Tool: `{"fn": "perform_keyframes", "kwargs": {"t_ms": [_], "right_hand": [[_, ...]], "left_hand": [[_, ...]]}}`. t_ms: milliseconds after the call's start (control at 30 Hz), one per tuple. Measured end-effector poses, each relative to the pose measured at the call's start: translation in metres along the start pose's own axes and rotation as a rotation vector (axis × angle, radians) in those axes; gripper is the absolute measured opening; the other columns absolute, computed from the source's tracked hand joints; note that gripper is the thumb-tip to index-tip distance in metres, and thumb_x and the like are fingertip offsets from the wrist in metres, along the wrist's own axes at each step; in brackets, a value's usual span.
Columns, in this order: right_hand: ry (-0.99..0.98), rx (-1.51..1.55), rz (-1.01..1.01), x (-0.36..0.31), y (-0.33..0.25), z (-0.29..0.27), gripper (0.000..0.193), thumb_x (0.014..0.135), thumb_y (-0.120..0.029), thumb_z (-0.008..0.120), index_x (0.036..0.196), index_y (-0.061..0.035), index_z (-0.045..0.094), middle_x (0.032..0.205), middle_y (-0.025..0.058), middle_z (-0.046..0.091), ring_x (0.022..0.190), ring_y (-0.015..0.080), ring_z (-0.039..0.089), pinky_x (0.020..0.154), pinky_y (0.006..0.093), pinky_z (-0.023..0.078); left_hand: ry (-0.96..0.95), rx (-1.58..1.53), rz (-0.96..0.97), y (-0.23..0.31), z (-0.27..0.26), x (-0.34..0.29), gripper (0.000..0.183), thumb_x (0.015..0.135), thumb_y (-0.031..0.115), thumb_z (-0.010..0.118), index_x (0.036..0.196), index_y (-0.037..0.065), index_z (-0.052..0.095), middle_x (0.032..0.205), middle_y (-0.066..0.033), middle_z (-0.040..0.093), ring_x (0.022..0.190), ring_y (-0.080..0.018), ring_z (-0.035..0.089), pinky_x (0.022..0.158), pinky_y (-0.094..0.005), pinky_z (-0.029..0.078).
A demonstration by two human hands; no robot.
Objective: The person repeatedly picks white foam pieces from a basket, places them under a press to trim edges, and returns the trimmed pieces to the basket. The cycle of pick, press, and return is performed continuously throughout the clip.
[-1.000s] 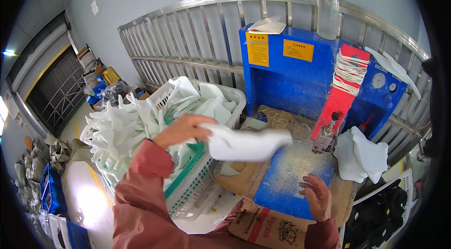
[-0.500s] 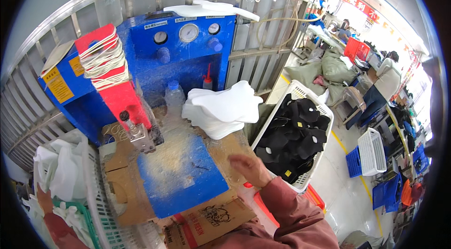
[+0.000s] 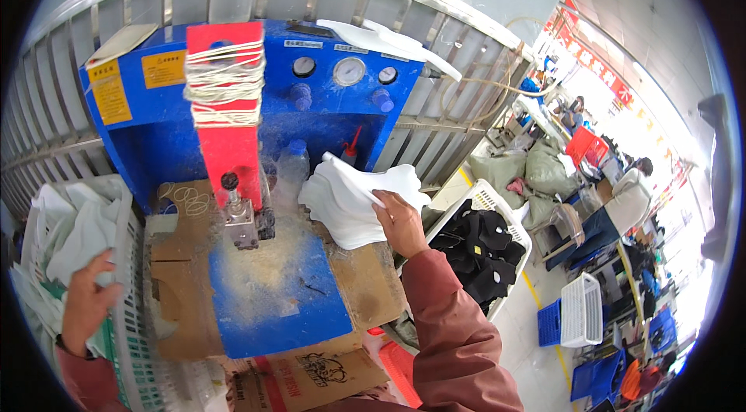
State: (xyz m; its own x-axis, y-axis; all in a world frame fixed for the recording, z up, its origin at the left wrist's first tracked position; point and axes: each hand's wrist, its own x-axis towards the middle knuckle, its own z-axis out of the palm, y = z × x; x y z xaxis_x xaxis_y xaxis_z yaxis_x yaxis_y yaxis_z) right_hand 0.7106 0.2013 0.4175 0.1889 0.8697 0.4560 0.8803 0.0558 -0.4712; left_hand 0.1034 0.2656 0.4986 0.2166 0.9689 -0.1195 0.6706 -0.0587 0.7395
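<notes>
At the right side of the blue machine lies a stack of white curved foam-like sheets [image 3: 338, 214]. My right hand [image 3: 402, 225] pinches the edge of the top white sheet [image 3: 359, 177], whose far left corner is lifted off the pile. On the left, my left hand [image 3: 87, 303] hangs over the rim of a white basket [image 3: 128, 257] with its fingers apart and nothing in them. White pieces [image 3: 74, 229] fill that basket. Between my hands is a blue board [image 3: 280, 311] dusted with pale powder, below the machine's metal head [image 3: 242, 225].
A red arm [image 3: 225, 148] wound with white cord rises from the blue machine [image 3: 311, 47] with gauges. A plastic bottle [image 3: 292, 167] stands behind the stack. To the right is a white crate [image 3: 522, 235] of black pieces. A person [image 3: 625, 198] sits farther off.
My right hand has moved up and forward to the stack and taken hold of the top sheet, raising it. My left hand has come up out of the basket. The view has shifted.
</notes>
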Motion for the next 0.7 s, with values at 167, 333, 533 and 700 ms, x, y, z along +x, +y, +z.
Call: {"fn": "perform_keyframes", "kwargs": {"t_ms": [167, 333, 533, 700], "right_hand": [[0.148, 0.104, 0.026, 0.009, -0.007, -0.026, 0.034, 0.101, -0.008, 0.059, 0.133, -0.0008, 0.065, 0.126, 0.0209, 0.069, 0.113, 0.0381, 0.068, 0.096, 0.0421, 0.053], [0.336, -0.315, -0.232, -0.049, -0.063, -0.060, 0.041, 0.088, 0.002, 0.062, 0.129, 0.0008, 0.067, 0.131, 0.0198, 0.068, 0.123, 0.0380, 0.065, 0.103, 0.0447, 0.052], [-0.158, 0.067, -0.556, -0.161, -0.170, 0.019, 0.043, 0.081, -0.005, 0.068, 0.124, 0.0003, 0.070, 0.141, 0.0195, 0.062, 0.131, 0.0392, 0.060, 0.109, 0.0538, 0.048], [-0.119, 0.346, -0.196, -0.156, -0.149, 0.023, 0.047, 0.096, -0.019, 0.073, 0.137, 0.0022, 0.062, 0.143, 0.0207, 0.058, 0.128, 0.0302, 0.061, 0.104, 0.0446, 0.054]], "left_hand": [[-0.369, -0.148, 0.189, 0.053, 0.114, -0.012, 0.064, 0.091, 0.012, 0.077, 0.149, 0.000, 0.052, 0.124, -0.0129, 0.074, 0.082, -0.0156, 0.072, 0.072, -0.0307, 0.059], [-0.590, -1.011, 0.064, 0.094, 0.218, -0.036, 0.067, 0.100, 0.013, 0.071, 0.158, 0.005, 0.039, 0.143, -0.0160, 0.060, 0.118, -0.0235, 0.065, 0.098, -0.0387, 0.056], [-0.409, -1.219, -0.063, 0.090, 0.269, -0.055, 0.049, 0.098, 0.005, 0.068, 0.144, 0.003, 0.050, 0.132, -0.0112, 0.064, 0.116, -0.0226, 0.066, 0.099, -0.0375, 0.055], [-0.187, -1.190, 0.018, 0.039, 0.236, -0.059, 0.054, 0.093, -0.005, 0.069, 0.144, 0.002, 0.054, 0.131, -0.0074, 0.066, 0.117, -0.0177, 0.064, 0.101, -0.0343, 0.052]]}}
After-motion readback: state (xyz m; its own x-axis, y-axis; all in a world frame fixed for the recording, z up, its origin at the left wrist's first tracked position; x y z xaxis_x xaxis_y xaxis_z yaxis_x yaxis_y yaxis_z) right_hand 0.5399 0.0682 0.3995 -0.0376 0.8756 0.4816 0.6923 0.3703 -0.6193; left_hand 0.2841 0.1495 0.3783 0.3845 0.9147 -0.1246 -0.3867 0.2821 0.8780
